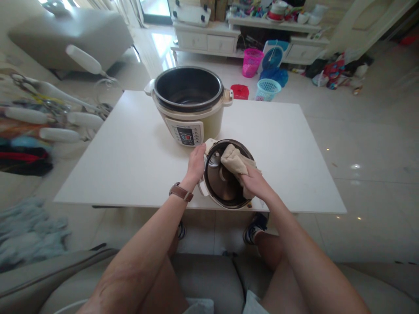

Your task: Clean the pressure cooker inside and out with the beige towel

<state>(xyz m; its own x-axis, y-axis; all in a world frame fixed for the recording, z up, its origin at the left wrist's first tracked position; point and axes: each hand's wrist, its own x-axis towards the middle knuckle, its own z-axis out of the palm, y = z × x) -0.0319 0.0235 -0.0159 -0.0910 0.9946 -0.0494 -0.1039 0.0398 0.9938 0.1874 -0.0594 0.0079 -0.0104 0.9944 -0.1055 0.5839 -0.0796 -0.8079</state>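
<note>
Wiping, by the look of it, a round dark-brown cooker lid (pixel 225 186) with cream edging, using a folded beige cloth (pixel 233 159)

Gripping the lid's left edge in the left hand (pixel 195 165), with fingers closed around the cream rim. Clutching the cloth in the right hand (pixel 253 179), bunched against the lid's inner face. Holding the lid tilted at the near edge of a white rectangular table (pixel 288 148); hard to say whether touching.

To do this well, keep the left grip steady, press evenly, follow the rim all the way round, and ease carefully about the small silvery fitting (pixel 214 159). Best to refold to a fresh side now and then.

Behind the lid, note a large round cream electric cooker (pixel 191 116) standing on the table, uncovered at the top to show a smooth black inner pot (pixel 188 88). On the floor beyond, see 1 pink perforated plastic basket (pixel 252 63), 1 pale-blue perforated plastic basket (pixel 267 89) and 1 red plastic container (pixel 239 91). Too small and blurred to tell the contents of these 3.
</note>
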